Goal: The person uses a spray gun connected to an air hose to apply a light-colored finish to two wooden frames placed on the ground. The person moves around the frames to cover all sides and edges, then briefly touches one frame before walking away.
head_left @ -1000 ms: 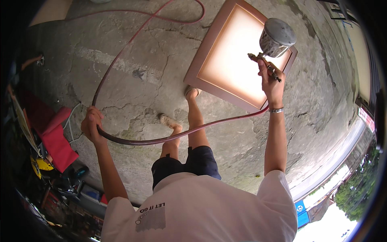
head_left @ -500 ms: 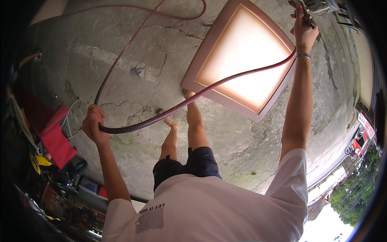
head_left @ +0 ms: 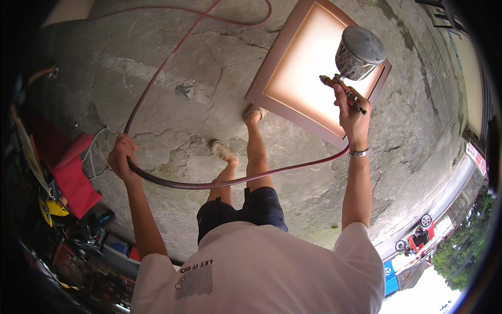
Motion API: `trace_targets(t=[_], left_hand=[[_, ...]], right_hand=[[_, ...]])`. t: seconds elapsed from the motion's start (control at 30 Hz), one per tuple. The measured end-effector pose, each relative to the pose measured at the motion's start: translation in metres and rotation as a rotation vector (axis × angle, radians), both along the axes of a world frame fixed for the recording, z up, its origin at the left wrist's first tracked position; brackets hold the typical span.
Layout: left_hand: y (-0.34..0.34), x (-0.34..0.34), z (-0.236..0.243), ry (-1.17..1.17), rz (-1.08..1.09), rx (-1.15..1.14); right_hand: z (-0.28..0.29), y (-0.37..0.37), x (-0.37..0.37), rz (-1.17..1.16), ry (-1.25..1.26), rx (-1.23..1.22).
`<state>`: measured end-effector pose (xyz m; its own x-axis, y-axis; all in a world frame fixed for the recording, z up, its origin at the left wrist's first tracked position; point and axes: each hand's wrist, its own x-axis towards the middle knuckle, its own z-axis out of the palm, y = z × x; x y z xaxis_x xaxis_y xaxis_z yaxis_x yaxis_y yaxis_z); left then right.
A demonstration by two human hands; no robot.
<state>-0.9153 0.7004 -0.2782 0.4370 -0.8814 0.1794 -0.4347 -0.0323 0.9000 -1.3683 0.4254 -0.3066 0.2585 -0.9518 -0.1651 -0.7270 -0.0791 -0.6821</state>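
Observation:
My right hand is closed round a spray gun with a grey, paint-smeared cup on top. The gun is over a panel with a brown frame border and a pale centre that glares white. My left hand is wrapped round a dark red air hose. From there the hose sags across in front of my legs and rises to my right wrist; its joint with the gun is hidden. The other end runs away from my left hand over the ground.
Cracked concrete floor lies all round the panel. The hose loops and crosses itself at the far side. A red cloth-like thing and a yellow item stand at the left. A red vehicle is beyond on the right.
My right hand with the spray gun has come nearer and to the left, from the panel's far right corner to over its right part. The hose now sags lower. My left hand has barely moved.

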Motion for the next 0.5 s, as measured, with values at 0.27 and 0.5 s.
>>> trace_targets(t=[0.27, 0.5], left_hand=[[0.028, 0.010, 0.005, -0.024, -0.047, 0.020], [0.023, 0.024, -0.005, 0.052, -0.078, 0.117]], right_hand=[[0.038, 0.122, 0.000, 0.135, -0.084, 0.217], [0.067, 0.161, -0.018, 0.035, -0.200, 0.291]])
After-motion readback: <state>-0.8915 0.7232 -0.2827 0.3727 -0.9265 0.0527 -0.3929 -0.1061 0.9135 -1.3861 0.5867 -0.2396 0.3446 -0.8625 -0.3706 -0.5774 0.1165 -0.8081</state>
